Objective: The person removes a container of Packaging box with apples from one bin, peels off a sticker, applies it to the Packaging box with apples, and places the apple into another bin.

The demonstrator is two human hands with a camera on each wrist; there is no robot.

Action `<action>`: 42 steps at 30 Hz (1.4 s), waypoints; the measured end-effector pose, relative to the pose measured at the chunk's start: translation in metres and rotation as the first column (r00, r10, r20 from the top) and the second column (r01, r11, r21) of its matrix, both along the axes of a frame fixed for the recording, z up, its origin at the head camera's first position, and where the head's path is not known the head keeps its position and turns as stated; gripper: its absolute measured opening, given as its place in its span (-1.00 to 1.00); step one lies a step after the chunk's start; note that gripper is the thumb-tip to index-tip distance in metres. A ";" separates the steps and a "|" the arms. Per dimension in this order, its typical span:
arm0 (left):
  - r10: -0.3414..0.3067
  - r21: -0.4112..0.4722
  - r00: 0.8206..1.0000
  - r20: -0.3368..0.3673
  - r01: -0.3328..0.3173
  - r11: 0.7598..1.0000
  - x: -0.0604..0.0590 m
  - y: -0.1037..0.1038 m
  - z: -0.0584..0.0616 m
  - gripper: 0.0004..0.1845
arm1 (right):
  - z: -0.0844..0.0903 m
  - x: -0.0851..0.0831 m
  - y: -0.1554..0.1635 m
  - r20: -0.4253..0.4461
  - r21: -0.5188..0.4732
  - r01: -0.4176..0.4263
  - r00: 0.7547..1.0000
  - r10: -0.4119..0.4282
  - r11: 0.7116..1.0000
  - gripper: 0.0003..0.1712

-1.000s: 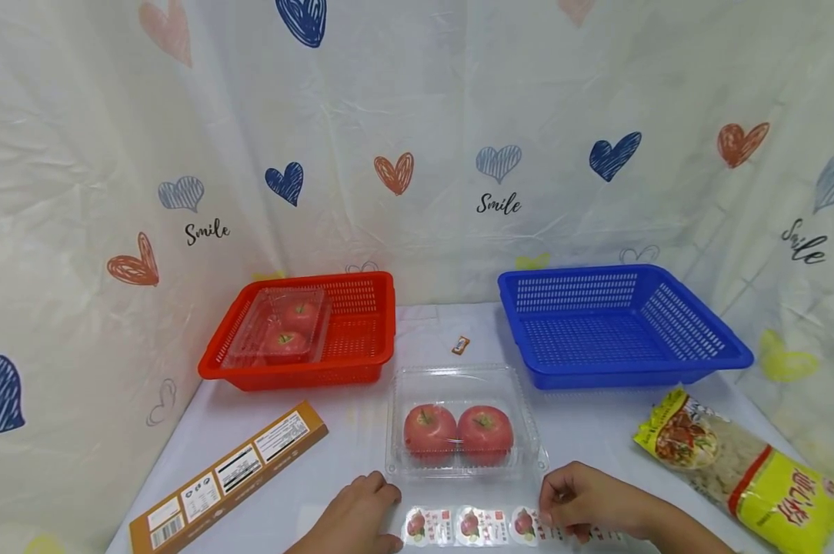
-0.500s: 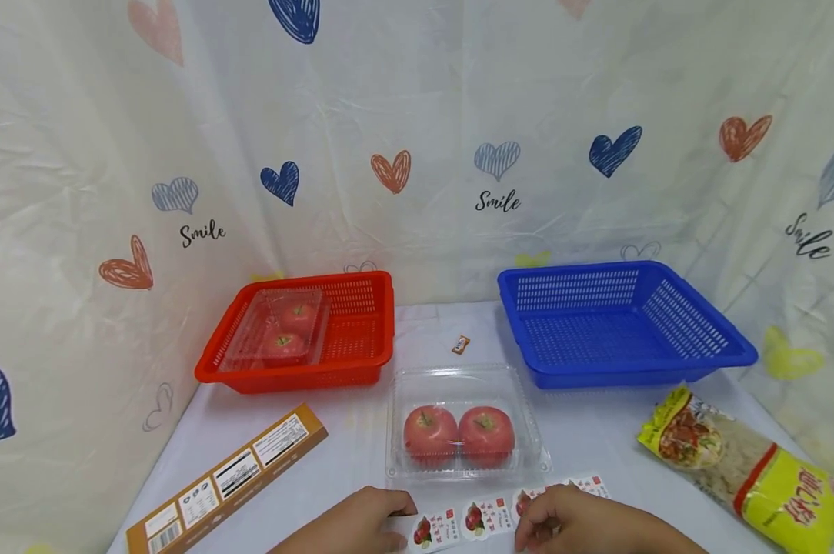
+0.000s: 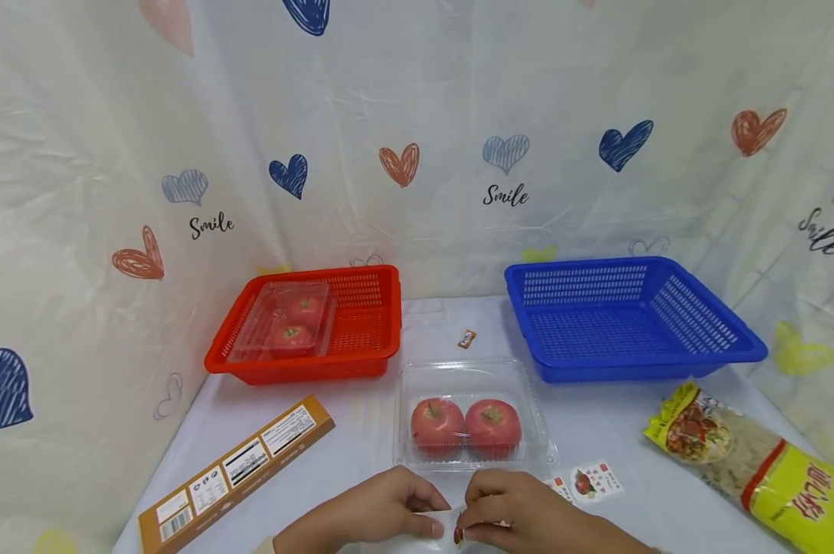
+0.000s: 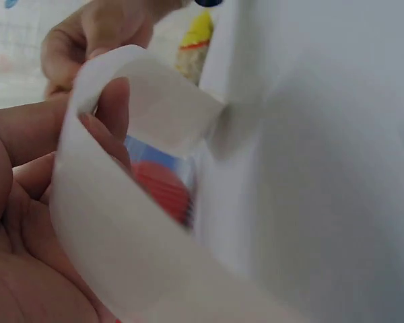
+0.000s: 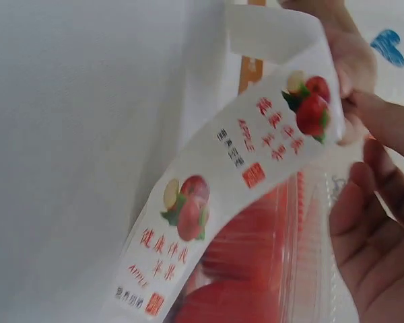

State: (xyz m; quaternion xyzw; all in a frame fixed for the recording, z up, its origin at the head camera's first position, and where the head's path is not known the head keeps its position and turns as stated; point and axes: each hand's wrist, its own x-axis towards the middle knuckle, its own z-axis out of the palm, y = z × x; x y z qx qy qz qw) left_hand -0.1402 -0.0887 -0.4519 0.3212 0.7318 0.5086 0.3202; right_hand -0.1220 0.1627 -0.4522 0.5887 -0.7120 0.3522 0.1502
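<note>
— "Where the counter (image 3: pixel 361 442) runs back behind the clear box (image 3: pixel 468 381), I see the blue basket (image 3: pixel 625 369) to its right and the red basket (image 3: pixel 313 373) to its left, a packed box (image 3: pixel 259 335) inside the red. How far along?"

— "Midway, I'd judge. The clear box holds two apples (image 3: pixel 492 428) and its lid looks down, but I see no label on top. Whether the packed box bears one, I can't make out."

— "And the hands?"

— "Close together, just in front of the clear box: the left hand (image 3: pixel 382 508) and right hand (image 3: pixel 528 512) both pinch the label strip (image 5: pixel 256 141), which bends between them. Probably a label is being worked loose; sticking it on looks left to do."

— "What's hidden?"

— "The label at the bend, partly covered. That little packet (image 3: pixel 466 338) behind the clear box is too small to read."
</note>
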 end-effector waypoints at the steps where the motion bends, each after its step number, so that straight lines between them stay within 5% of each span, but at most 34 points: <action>1: 0.001 0.016 1.000 0.020 -0.001 1.000 0.000 0.002 0.001 -0.82 | 0.001 -0.001 -0.002 -0.039 -0.024 0.003 0.999 -0.004 1.000 -0.82; 5: 0.007 0.047 0.995 0.101 -0.012 0.999 0.000 0.007 0.006 -0.82 | 0.005 -0.004 -0.006 -0.136 -0.059 0.006 0.991 -0.014 0.998 -0.88; 18: -0.008 0.162 0.960 0.280 -0.039 0.986 -0.001 0.008 0.008 -0.76 | 0.015 -0.004 -0.015 -0.256 -0.044 -0.041 0.966 0.029 0.998 -0.97; 30: -0.019 0.210 0.923 0.385 -0.067 0.975 -0.002 0.008 -0.003 -0.71 | 0.017 0.000 -0.013 -0.246 0.023 -0.052 0.968 0.056 0.998 -0.92; 36: 0.007 0.191 0.933 0.361 -0.082 0.978 -0.002 0.007 -0.005 -0.73 | 0.017 0.000 -0.011 -0.236 0.045 -0.045 0.970 0.055 0.998 -0.92; 42: 0.080 0.094 0.967 0.241 -0.105 0.990 -0.005 0.002 -0.004 -0.79 | 0.016 0.001 -0.007 -0.229 0.053 -0.024 0.973 0.035 0.998 -0.92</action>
